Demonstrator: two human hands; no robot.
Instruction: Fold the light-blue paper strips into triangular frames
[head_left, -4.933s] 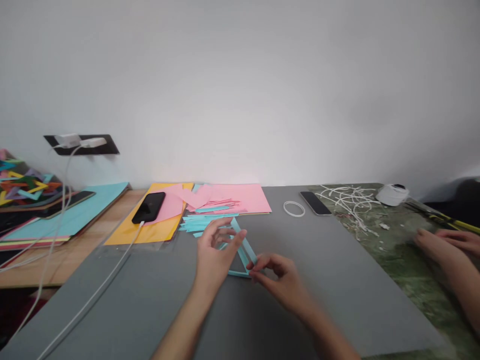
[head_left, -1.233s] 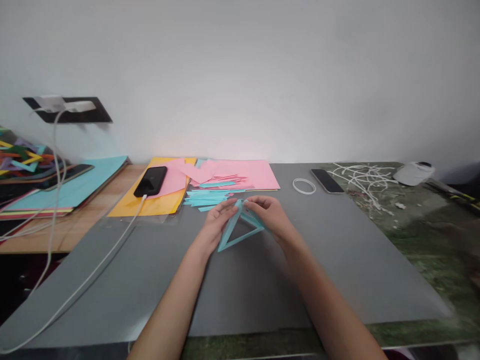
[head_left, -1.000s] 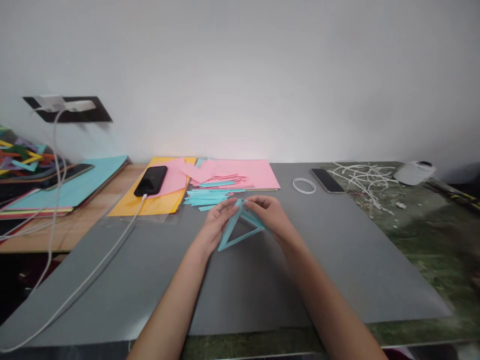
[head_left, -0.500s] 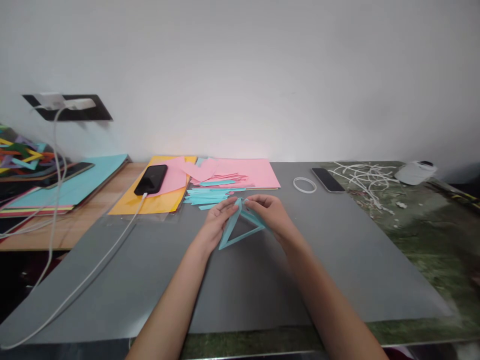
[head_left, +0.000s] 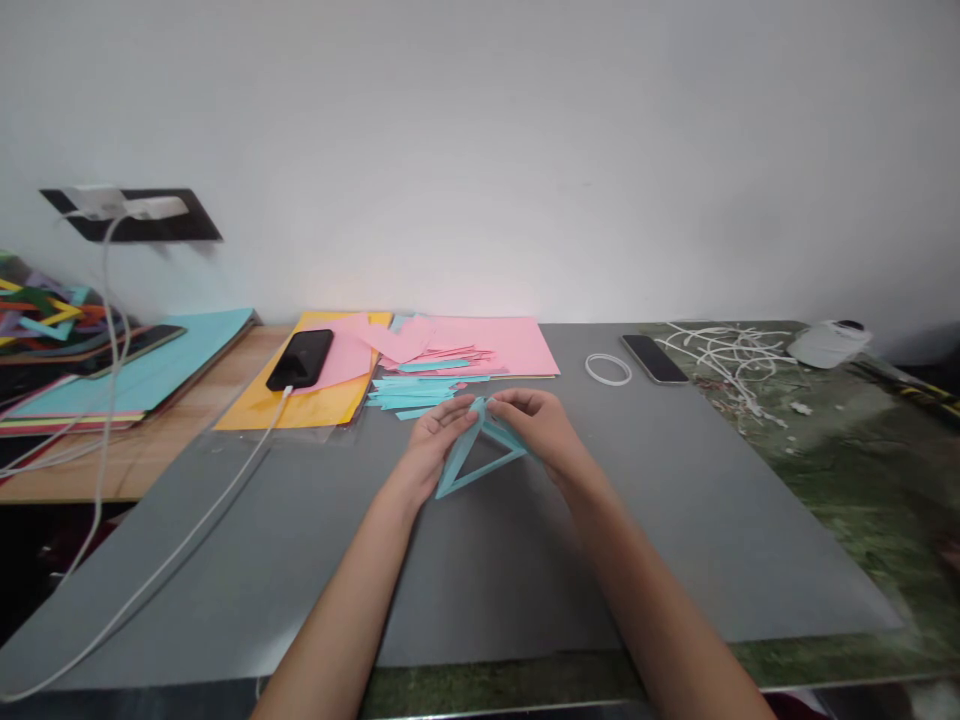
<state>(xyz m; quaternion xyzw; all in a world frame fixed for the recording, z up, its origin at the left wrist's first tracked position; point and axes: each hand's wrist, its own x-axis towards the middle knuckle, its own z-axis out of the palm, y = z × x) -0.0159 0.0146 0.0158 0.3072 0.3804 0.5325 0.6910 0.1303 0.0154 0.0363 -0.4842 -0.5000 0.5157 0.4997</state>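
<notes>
A light-blue folded paper triangle [head_left: 480, 475], open in its middle, is held above the grey sheet [head_left: 637, 540]. My left hand [head_left: 433, 440] is closed on its left side near the top corner, thumb and fingers pinching the paper. At the same corner my right hand [head_left: 536, 425] pinches the other side between thumb and forefinger, its remaining fingers curled. Just behind the hands lies a pile of cut blue paper strips [head_left: 412, 393], with pink paper strips [head_left: 457, 357] beyond it.
A black phone [head_left: 300, 360] on a charging cable rests on a yellow packet [head_left: 251, 405]. Pink sheets [head_left: 517, 345] lie by the wall. Rightward are a coiled white ring [head_left: 608, 370], another phone [head_left: 654, 359] and tangled white cord [head_left: 731, 360]. Coloured paper [head_left: 202, 335] is stacked at left.
Almost nothing differs. Both hands keep the same hold on the paper triangle, and the whole view has shifted very slightly.
</notes>
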